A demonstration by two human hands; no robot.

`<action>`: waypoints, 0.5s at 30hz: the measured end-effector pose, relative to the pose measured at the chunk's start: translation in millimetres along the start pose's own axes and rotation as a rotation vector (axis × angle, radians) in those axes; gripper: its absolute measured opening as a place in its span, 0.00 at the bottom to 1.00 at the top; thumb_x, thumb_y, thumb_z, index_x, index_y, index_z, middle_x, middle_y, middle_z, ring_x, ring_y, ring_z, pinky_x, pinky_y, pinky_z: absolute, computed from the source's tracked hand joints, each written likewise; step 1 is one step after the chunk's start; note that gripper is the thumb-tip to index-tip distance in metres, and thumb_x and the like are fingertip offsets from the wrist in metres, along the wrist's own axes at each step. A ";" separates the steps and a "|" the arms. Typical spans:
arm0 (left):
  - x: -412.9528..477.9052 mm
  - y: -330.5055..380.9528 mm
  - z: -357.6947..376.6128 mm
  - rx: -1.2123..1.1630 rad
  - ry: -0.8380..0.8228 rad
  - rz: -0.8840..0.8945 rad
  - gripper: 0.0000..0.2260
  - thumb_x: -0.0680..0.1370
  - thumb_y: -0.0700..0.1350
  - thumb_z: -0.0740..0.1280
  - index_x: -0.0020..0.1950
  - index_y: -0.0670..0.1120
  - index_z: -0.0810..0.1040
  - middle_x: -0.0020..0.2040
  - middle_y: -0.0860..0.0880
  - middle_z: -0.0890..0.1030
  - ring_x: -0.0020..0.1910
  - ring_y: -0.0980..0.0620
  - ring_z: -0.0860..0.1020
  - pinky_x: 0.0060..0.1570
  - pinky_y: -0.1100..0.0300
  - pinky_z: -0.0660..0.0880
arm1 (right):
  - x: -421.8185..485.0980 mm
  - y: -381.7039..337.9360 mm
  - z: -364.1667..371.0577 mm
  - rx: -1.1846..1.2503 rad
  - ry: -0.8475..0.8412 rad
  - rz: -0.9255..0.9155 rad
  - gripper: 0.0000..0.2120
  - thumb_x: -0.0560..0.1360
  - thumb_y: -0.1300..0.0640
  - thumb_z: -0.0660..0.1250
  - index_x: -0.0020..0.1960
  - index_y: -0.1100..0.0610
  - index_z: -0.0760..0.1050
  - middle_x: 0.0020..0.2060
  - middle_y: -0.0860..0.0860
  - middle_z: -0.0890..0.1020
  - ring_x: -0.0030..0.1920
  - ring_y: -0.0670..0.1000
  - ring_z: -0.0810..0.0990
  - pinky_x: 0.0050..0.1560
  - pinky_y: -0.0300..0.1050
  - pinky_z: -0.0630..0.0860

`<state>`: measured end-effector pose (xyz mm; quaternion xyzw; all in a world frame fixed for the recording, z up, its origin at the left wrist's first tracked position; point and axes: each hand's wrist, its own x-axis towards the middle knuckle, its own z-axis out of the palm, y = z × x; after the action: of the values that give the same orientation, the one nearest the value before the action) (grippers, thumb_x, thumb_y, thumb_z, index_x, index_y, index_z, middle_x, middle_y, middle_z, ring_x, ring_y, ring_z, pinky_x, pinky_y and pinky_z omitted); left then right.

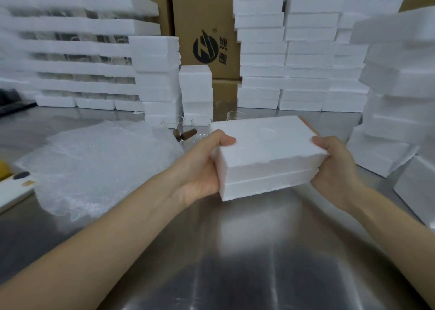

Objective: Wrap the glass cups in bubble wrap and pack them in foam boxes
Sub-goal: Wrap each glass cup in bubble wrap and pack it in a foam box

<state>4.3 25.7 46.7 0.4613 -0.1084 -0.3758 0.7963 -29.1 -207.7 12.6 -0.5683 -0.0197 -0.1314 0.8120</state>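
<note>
Both hands hold a closed white foam box (268,154) above the steel table (235,251), at centre: the left hand (202,166) grips its left end, thumb on the lid, and the right hand (334,161) grips its right end. Glass cups (201,122) stand just beyond, bubble wrap (98,166) lies left. The far cardboard carton (204,15) bears a round black logo (205,48) (the characters beside it are unreadable).

Left hand (202,166), right hand (334,166) grip closed foam box (266,149) (lid on) above steel table (235,251).
</note>
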 end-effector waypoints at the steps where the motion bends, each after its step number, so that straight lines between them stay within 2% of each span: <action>1: -2.6 5.7 1.1 -0.010 0.022 0.004 0.26 0.66 0.43 0.66 0.65 0.44 0.74 0.57 0.43 0.82 0.55 0.42 0.81 0.48 0.46 0.79 | 0.5 2.5 2.3 0.049 -0.002 -0.035 0.17 0.78 0.51 0.53 0.58 0.48 0.78 0.52 0.46 0.84 0.48 0.47 0.83 0.42 0.36 0.79; 2: -4.3 13.4 1.9 -0.031 0.061 0.029 0.22 0.65 0.43 0.67 0.59 0.44 0.76 0.50 0.43 0.84 0.49 0.42 0.83 0.42 0.46 0.80 | 1.6 5.5 4.7 0.095 -0.009 -0.068 0.17 0.79 0.49 0.52 0.59 0.50 0.77 0.53 0.47 0.83 0.52 0.48 0.82 0.47 0.38 0.78; 3: -3.4 23.6 3.6 -0.067 0.126 0.061 0.19 0.64 0.42 0.67 0.54 0.45 0.76 0.45 0.44 0.85 0.45 0.42 0.84 0.41 0.46 0.79 | 2.5 9.1 7.1 0.118 -0.020 -0.080 0.18 0.79 0.48 0.52 0.61 0.51 0.76 0.54 0.48 0.82 0.55 0.49 0.80 0.54 0.40 0.76; 5: 7.0 52.2 5.8 -0.168 0.320 0.126 0.17 0.64 0.42 0.70 0.51 0.47 0.72 0.49 0.45 0.82 0.50 0.41 0.81 0.54 0.46 0.72 | 2.9 17.8 9.9 0.026 -0.051 -0.033 0.22 0.78 0.46 0.51 0.67 0.53 0.71 0.61 0.49 0.79 0.61 0.52 0.78 0.63 0.47 0.70; 7: 24.5 86.5 12.2 -0.215 0.474 0.185 0.14 0.68 0.44 0.71 0.50 0.47 0.71 0.52 0.43 0.77 0.51 0.40 0.74 0.57 0.45 0.67 | 2.0 25.6 8.8 -0.161 -0.132 0.021 0.25 0.76 0.45 0.51 0.68 0.53 0.70 0.63 0.52 0.78 0.63 0.53 0.77 0.64 0.49 0.70; 9: 40.5 117.2 21.3 -0.160 0.544 0.244 0.11 0.71 0.46 0.70 0.46 0.46 0.70 0.48 0.42 0.74 0.47 0.40 0.71 0.56 0.43 0.69 | -0.4 29.2 9.3 -0.310 -0.214 0.034 0.23 0.76 0.46 0.51 0.66 0.54 0.71 0.60 0.55 0.80 0.60 0.53 0.79 0.63 0.48 0.72; 12: 66.6 156.6 35.6 -0.116 0.626 0.330 0.12 0.74 0.48 0.69 0.43 0.44 0.68 0.44 0.43 0.70 0.41 0.43 0.67 0.61 0.43 0.67 | -4.7 30.7 11.3 -0.430 -0.260 0.025 0.19 0.78 0.46 0.56 0.63 0.54 0.74 0.54 0.56 0.83 0.58 0.53 0.80 0.64 0.49 0.71; 15: 92.5 181.4 47.0 -0.115 0.687 0.370 0.14 0.74 0.48 0.70 0.49 0.43 0.68 0.49 0.43 0.68 0.47 0.41 0.65 0.65 0.39 0.63 | -7.2 32.0 9.3 -0.479 -0.277 0.031 0.15 0.77 0.48 0.63 0.59 0.53 0.79 0.50 0.55 0.84 0.56 0.54 0.81 0.67 0.54 0.69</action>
<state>134.5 -16.7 204.5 0.4877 0.1044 -0.0553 0.8650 -27.4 -187.4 -14.8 -0.7570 -0.0902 -0.0409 0.6458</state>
